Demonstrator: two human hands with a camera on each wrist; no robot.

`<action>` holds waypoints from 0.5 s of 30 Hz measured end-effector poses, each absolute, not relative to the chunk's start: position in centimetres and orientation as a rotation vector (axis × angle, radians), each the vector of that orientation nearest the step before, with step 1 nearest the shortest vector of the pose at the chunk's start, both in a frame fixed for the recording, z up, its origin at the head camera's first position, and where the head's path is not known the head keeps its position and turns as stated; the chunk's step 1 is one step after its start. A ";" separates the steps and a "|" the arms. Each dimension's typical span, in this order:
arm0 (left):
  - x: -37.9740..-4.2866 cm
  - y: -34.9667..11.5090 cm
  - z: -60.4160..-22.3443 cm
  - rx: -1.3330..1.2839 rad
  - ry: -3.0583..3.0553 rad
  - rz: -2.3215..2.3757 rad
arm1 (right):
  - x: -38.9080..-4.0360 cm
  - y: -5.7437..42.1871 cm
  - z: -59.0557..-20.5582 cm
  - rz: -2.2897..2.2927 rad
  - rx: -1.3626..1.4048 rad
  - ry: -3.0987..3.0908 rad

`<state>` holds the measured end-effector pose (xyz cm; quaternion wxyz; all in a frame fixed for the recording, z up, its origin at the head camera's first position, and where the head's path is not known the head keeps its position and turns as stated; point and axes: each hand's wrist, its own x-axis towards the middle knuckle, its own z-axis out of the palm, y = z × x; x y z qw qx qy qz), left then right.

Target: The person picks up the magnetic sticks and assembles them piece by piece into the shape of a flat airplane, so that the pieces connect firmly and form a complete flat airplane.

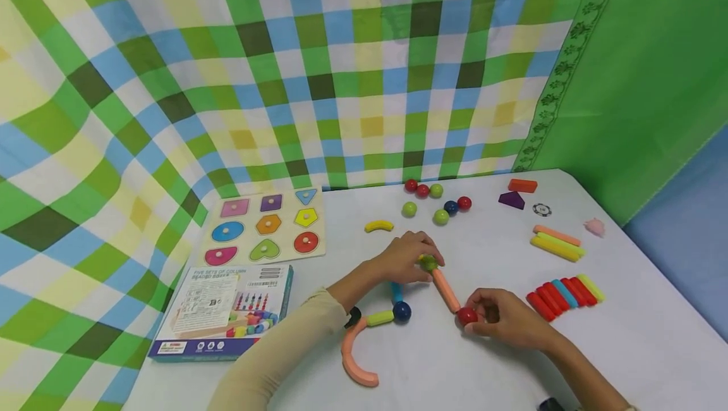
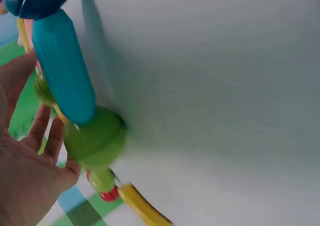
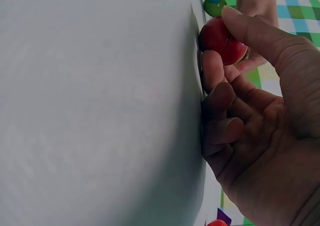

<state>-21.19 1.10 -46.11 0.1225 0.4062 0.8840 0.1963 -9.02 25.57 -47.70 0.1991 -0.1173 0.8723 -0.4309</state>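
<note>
Pinching glossy red ball (image 1: 467,316) in right hand (image 1: 508,320), green ball (image 1: 428,263) in left hand (image 1: 405,259), straight salmon stick (image 1: 446,291) between

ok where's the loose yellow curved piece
Near the middle of the head view: the yellow curved piece lies just beyond the left hand, left of a green ball.

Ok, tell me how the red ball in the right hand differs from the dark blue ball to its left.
Handling: the right hand pinches the red ball; no hand touches the dark blue ball.
Neighbours: the red ball meets a salmon stick; the dark blue ball meets a green stick and a blue stick.
Both are round and glossy.
</note>
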 end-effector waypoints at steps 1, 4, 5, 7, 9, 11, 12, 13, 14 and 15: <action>-21.2 1.5 -46.1 1.210 2.574 0.523 | -9.0 25.5 -47.8 -1.205 -0.327 2.441; -21.0 2.5 -46.3 1.219 2.564 0.418 | -9.0 25.5 -48.0 -1.205 -0.330 2.445; -21.0 2.7 -46.4 1.210 2.562 0.406 | -9.0 25.5 -48.0 -1.206 -0.332 2.447; -20.9 3.0 -46.5 1.205 2.560 0.392 | -8.9 25.4 -48.1 -1.204 -0.332 2.451; -21.0 3.1 -46.6 1.204 2.555 0.397 | -8.9 25.4 -48.1 -1.203 -0.331 2.455; -21.0 3.2 -46.6 1.207 2.552 0.405 | -8.9 25.4 -48.1 -1.205 -0.334 2.459; -21.1 3.2 -46.6 1.210 2.549 0.408 | -8.8 25.4 -48.1 -1.207 -0.333 2.459; -21.1 3.2 -46.6 1.213 2.545 0.411 | -8.8 25.4 -48.1 -1.208 -0.335 2.460; -21.1 3.2 -46.7 1.213 2.542 0.412 | -8.8 25.4 -48.1 -1.210 -0.340 2.461; -21.1 3.2 -46.7 1.213 2.538 0.412 | -8.8 25.4 -48.2 -1.212 -0.343 2.462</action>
